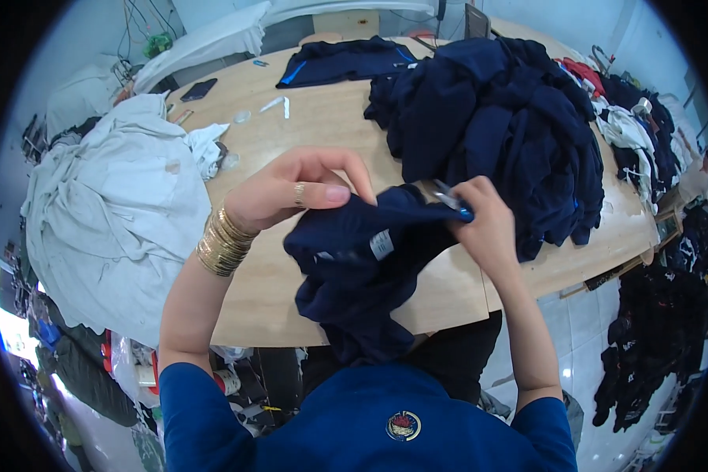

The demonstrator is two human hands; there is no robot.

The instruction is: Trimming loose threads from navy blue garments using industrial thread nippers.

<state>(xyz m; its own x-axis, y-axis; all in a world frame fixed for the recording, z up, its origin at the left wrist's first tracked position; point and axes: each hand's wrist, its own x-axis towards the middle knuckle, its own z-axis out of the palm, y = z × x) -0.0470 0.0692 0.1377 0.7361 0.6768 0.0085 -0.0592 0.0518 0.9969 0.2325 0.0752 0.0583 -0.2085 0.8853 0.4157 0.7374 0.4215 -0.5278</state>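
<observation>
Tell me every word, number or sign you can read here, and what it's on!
None can be read clearly.
White label on the navy garment: faint marks, too small and blurred to read.
Round emblem on the blue shirt: a red and gold picture, with no lettering I can make out.

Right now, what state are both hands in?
Left hand: closed, pinching the navy garment.
Right hand: closed, holding the garment and a small metal tool.

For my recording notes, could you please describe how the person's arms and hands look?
Short blue sleeves leave both forearms bare. The left hand wears a golden ring, with stacked golden bangles at its wrist; the right wrist has none.
</observation>
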